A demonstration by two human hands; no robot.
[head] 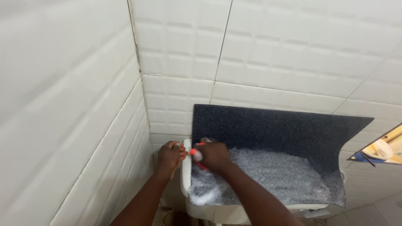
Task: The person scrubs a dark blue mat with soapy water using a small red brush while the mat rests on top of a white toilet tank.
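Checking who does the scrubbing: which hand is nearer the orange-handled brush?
Right hand: it grips the orange-handled brush on the soapy dark mat. Left hand sits beside, gripping the white edge.

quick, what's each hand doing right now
Left hand: gripping the white tank's edge.
Right hand: closed on an orange-handled brush on the soapy dark mat.

Dark navy mat [284, 129], finely speckled weave, upper half plain, lower half filmed with white foam [268, 171] in a bubbly, mottled grey-white patch. Bright orange-red brush [197, 155] with a white blurred tip. White tank [186, 175] under the mat, glossy and unpatterned. White wall tiles [268, 50] in a raised brick pattern, thin dark grout lines between panels, a greyish stain along the corner seam. At the right edge, a pale cream bowl [382, 149] on a blue tray [361, 157], framed in tan.
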